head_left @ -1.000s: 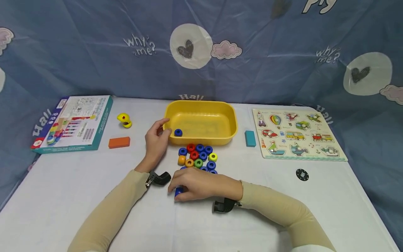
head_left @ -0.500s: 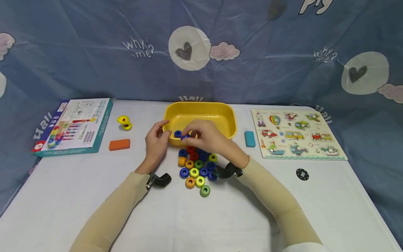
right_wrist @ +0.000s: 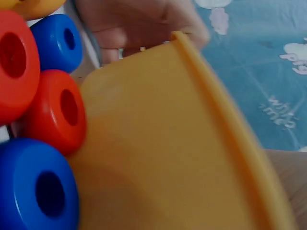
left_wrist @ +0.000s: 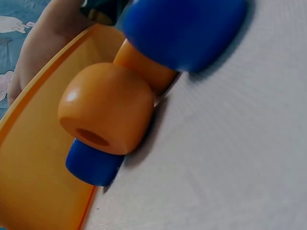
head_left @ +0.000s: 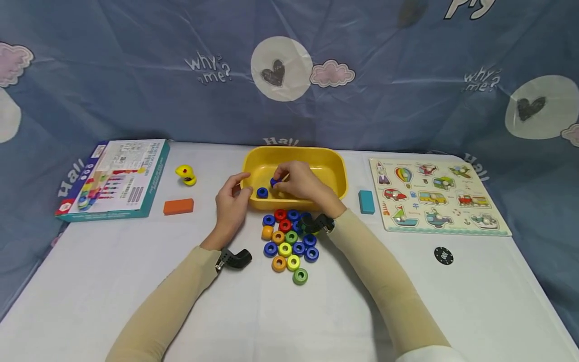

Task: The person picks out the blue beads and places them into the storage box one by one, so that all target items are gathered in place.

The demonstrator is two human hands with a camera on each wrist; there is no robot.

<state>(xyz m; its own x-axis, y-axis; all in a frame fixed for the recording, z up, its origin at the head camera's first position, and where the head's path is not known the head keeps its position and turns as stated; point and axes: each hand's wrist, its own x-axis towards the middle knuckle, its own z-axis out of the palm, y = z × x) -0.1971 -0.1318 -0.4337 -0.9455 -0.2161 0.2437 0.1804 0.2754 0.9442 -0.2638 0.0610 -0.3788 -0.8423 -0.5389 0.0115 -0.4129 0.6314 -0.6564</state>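
A yellow plastic tray [head_left: 294, 203] stands at the back middle of the table. My left hand [head_left: 229, 207] holds its left edge, with thumb and forefinger at the rim. Over the tray's inside, my right hand [head_left: 302, 182] pinches a blue bead [head_left: 274, 182] between thumb and fingertips. Another blue bead [head_left: 262, 193] lies on the tray floor, just left of that one. In front of the tray spreads a loose group of blue, red, orange, yellow and green beads, among them a green bead [head_left: 300, 276] nearest me. Neither wrist view shows the pinched bead.
Left of the tray are a flat toy box [head_left: 113, 178], a yellow toy figure [head_left: 186, 174] and an orange block [head_left: 178, 206]. To the right lie a teal block [head_left: 367, 202], a picture puzzle board [head_left: 441, 196] and a black round disc [head_left: 444, 256]. A blue printed cloth hangs behind.
My right hand has carried a blue bead from the front of the bead group up into the tray, lately a little farther back. My left hand has stayed at the tray's left edge.
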